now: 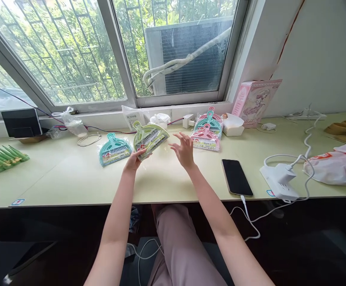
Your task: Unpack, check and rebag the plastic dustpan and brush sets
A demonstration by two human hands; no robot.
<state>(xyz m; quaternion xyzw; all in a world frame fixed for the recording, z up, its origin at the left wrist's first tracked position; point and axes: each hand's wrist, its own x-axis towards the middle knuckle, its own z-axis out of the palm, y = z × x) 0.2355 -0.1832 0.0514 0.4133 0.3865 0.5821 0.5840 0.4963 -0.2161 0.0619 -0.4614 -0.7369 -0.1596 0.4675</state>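
My left hand [135,159] grips the lower edge of a green mini dustpan and brush set [149,137] in clear wrapping, lifted and tilted above the table. To its right, my right hand [184,151] is raised with fingers spread and holds nothing. A teal wrapped dustpan set [114,149] lies on the table just left of the green one. Beyond my right hand, a pink dustpan set [205,139] overlaps a teal one [210,119], with another pink one partly hidden beneath.
A phone [237,177] on a charging cable lies near the front edge, with a white power strip [278,182] to its right. At the back are a tissue pack [233,124] and a pink box [256,103]. Green stalk-like items [2,159] lie far left; a plastic bag [337,163] sits right.
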